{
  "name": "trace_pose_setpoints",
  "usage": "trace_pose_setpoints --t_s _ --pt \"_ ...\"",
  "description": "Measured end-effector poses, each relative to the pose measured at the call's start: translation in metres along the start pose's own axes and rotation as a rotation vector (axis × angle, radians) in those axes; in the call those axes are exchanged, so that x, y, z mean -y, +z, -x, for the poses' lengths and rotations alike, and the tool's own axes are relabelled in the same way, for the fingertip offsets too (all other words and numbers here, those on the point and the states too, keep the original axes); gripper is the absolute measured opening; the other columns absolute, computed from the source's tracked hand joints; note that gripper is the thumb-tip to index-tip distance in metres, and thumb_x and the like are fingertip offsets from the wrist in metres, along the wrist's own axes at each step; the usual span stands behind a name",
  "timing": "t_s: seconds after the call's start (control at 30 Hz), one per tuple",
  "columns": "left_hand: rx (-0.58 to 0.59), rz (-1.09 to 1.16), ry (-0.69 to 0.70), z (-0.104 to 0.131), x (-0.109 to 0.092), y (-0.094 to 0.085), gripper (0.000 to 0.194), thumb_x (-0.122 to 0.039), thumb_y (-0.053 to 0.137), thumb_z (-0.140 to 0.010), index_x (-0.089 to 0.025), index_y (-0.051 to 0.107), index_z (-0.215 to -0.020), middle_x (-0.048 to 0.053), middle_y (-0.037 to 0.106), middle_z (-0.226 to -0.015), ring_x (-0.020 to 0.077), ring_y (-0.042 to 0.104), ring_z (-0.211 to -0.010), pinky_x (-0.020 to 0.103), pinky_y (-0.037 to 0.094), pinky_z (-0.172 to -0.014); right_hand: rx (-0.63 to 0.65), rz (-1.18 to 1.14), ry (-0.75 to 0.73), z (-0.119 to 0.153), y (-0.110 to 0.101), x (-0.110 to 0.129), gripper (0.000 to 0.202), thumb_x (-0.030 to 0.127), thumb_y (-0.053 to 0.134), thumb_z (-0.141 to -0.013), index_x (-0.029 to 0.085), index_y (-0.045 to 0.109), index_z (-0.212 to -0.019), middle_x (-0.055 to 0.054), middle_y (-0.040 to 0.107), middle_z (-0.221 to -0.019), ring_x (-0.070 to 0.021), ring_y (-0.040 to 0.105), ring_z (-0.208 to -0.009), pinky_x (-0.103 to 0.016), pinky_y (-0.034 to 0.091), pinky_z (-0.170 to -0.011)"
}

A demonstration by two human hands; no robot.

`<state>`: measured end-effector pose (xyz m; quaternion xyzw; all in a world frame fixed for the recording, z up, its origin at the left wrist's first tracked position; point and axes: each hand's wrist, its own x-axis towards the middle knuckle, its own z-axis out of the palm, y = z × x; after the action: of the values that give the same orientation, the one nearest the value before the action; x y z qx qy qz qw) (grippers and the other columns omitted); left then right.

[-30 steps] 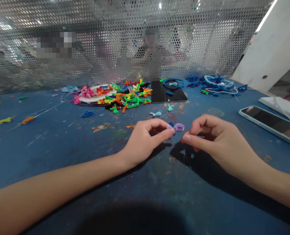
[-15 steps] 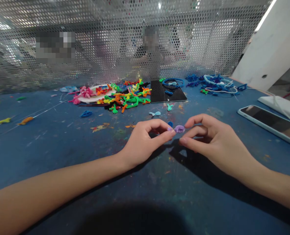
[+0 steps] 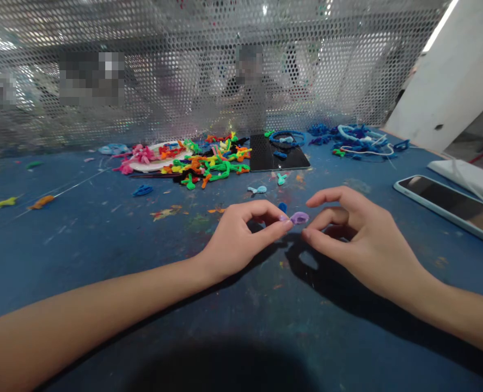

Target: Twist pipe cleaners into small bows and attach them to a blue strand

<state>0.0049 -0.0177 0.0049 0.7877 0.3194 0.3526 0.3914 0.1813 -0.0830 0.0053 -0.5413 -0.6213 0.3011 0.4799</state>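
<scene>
purple piece (image 3: 299, 218): small, soft-looking, lilac, rounded lump with a pinched end, just above the blue worktop (image 3: 102, 239), between both hands near centre. a small blue bit (image 3: 282, 207) sits just behind it. left hand (image 3: 241, 239): forearm flat on worktop, thumb and index fingers (image 3: 280, 224) pinching the piece's left end, other fingers curled. right hand (image 3: 359, 239): palm inward, fingers bent and loosely spread, thumb tip just below the piece's right end; contact unclear. behind: heap of coloured pieces (image 3: 208, 160), black tray (image 3: 277, 155). phone (image 3: 449, 209) well to the right.
</scene>
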Motion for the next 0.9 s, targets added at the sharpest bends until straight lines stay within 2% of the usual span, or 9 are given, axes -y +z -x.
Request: trace_pose_setpoints --t_s 0.23,0.37,0.5,0.7,0.9 --pt "0.025 -0.034 0.02 0.0009 -0.0004 0.0007 0.01 -0.024 0.066 -0.081 -0.016 0.068 -0.075 -0.003 0.067 -0.07 0.0085 0.058 -0.066 0.019 0.042 -0.062 -0.025 0.099 -0.092 0.0007 0.0 -0.0031 0.024 0.015 0.061 -0.077 0.023 0.054 -0.098 0.005 0.063 -0.065 -0.0109 0.057 -0.054 -0.021 0.045 -0.05" --pt "0.055 -0.088 0.083 0.0029 -0.002 0.0005 0.008 -0.021 0.066 -0.082 -0.015 0.068 -0.077 -0.003 0.067 -0.072 0.0074 0.06 -0.069 0.017 0.044 -0.068 0.033 0.146 -0.12 0.0015 0.0008 -0.0029 0.028 0.012 0.059 -0.076 0.023 0.053 -0.101 0.007 0.06 -0.062 -0.0098 0.056 -0.053 -0.02 0.044 -0.051" --pt "0.067 -0.133 0.133 0.0037 -0.0023 0.0003 0.009 -0.021 0.065 -0.083 -0.014 0.068 -0.078 -0.002 0.067 -0.075 0.0078 0.061 -0.07 0.018 0.045 -0.071 0.084 0.145 -0.11 0.0009 0.0011 -0.0019 0.032 0.009 0.059 -0.075 0.022 0.05 -0.103 0.009 0.059 -0.059 -0.0086 0.055 -0.052 -0.019 0.043 -0.052" --pt "0.064 -0.135 0.149 0.0027 -0.0014 0.001 0.009 -0.022 0.064 -0.084 -0.015 0.068 -0.08 -0.002 0.068 -0.076 0.0087 0.062 -0.072 0.019 0.045 -0.071 0.023 0.058 -0.055 -0.0032 -0.001 -0.0025 0.027 0.014 0.061 -0.077 0.023 0.051 -0.1 0.008 0.059 -0.061 -0.0079 0.053 -0.05 -0.018 0.043 -0.05" --pt "0.07 -0.143 0.157 0.0034 -0.0004 -0.0003 0.008 -0.022 0.063 -0.085 -0.017 0.069 -0.082 -0.002 0.069 -0.079 0.0094 0.062 -0.075 0.02 0.045 -0.072 0.0 0.033 -0.033 -0.0024 -0.0032 -0.0022 0.023 0.023 0.066 -0.079 0.024 0.054 -0.098 0.005 0.066 -0.066 -0.0096 0.058 -0.053 -0.019 0.046 -0.05"
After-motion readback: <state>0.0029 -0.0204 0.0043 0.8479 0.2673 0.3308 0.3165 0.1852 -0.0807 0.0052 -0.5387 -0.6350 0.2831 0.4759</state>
